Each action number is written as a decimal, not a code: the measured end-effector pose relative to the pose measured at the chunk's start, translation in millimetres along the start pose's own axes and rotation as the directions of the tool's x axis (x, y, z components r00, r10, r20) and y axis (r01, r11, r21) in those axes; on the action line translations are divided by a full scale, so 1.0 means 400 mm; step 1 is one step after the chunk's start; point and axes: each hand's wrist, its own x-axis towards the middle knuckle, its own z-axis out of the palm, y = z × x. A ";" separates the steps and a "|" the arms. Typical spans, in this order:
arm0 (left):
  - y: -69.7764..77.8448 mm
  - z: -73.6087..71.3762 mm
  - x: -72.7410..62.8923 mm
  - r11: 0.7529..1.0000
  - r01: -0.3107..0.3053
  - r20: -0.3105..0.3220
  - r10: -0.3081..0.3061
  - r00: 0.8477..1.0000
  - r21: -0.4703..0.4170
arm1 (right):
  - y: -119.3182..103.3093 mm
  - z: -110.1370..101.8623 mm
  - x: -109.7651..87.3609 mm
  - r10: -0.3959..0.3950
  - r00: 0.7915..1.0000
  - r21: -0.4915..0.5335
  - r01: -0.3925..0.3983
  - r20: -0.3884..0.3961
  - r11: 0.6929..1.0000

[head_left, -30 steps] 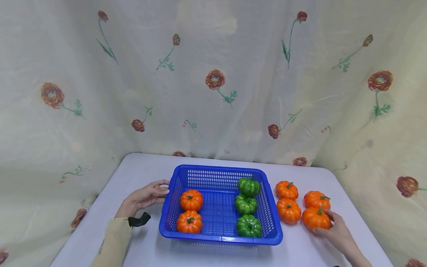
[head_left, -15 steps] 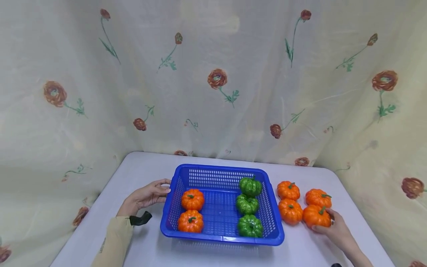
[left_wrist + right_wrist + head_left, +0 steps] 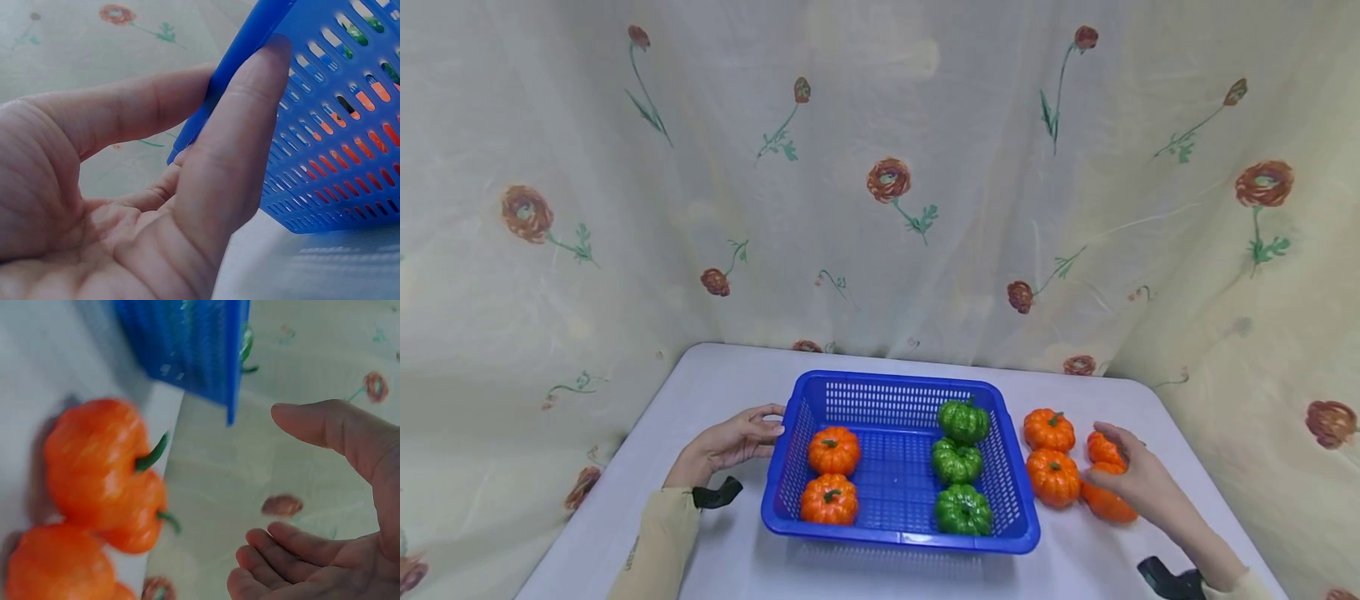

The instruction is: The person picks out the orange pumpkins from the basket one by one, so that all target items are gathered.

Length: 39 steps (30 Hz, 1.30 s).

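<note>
A blue plastic basket [image 3: 895, 542] stands mid-table. My left hand [image 3: 736, 442] pinches its left rim between thumb and fingers; in the left wrist view the rim [image 3: 240, 53] runs between the digits. Inside, two orange toy pumpkins [image 3: 833, 451] sit at the left and three green ones [image 3: 957, 461] line the right wall. My right hand [image 3: 1138, 483] hovers over the nearer right orange pumpkin [image 3: 1108, 502], thumb and fingers apart, holding nothing. It partly hides that pumpkin and the one behind [image 3: 1102, 448]. In the right wrist view the open palm [image 3: 325, 562] is apart from the pumpkins.
Two more orange pumpkins [image 3: 1053, 477] stand between the basket's right wall and my right hand. The white table [image 3: 715, 567] meets a flower-patterned curtain [image 3: 850, 250] at its back and sides.
The right hand has let go of the nearer right orange pumpkin and lifted above it, fingers spread. That pumpkin stays by the others. The left hand has kept its place on the basket.
</note>
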 end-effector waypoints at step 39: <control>-0.001 -0.012 0.006 1.000 -0.004 -0.017 0.004 1.000 0.014 | -0.464 0.381 0.134 -0.498 0.639 0.271 0.425 0.586 0.864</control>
